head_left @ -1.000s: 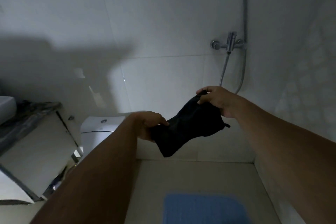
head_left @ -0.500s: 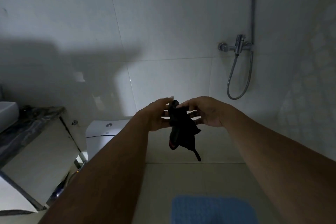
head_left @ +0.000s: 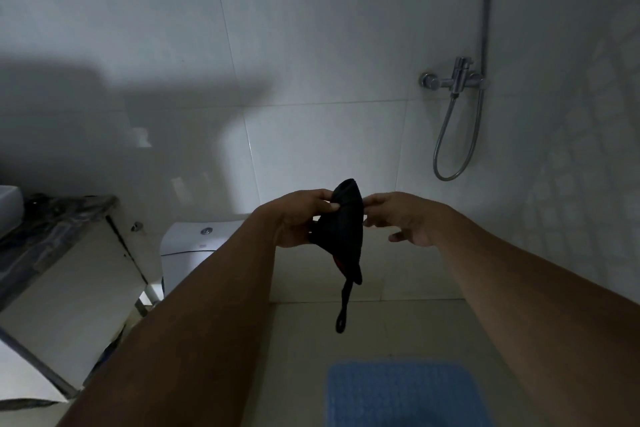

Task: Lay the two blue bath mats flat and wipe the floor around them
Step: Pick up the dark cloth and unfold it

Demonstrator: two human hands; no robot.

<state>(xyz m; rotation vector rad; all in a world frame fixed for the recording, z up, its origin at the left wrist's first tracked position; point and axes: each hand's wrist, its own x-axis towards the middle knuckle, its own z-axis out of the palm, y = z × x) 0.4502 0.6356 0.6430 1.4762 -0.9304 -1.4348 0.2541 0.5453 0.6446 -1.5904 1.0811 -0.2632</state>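
While the left hand (head_left: 298, 222) grips a black cloth (head_left: 343, 229) in its curled fingers, the right hand (head_left: 405, 222) pinches the cloth's upper edge with its fingertips. The cloth hangs bunched, with a red patch low down and a looped strap dangling. One blue mat (head_left: 405, 395) lies flat on the floor (head_left: 381, 329) below the hands, bumpy-surfaced and cut off by the bottom edge. A sink (head_left: 8, 204) shows only a corner at the left; its bowl is hidden.

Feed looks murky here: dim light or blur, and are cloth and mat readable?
Head view: dim, broad shadow across the wall; black cloth a near silhouette between left hand and right hand; blue mat soft, cut by the bottom edge.
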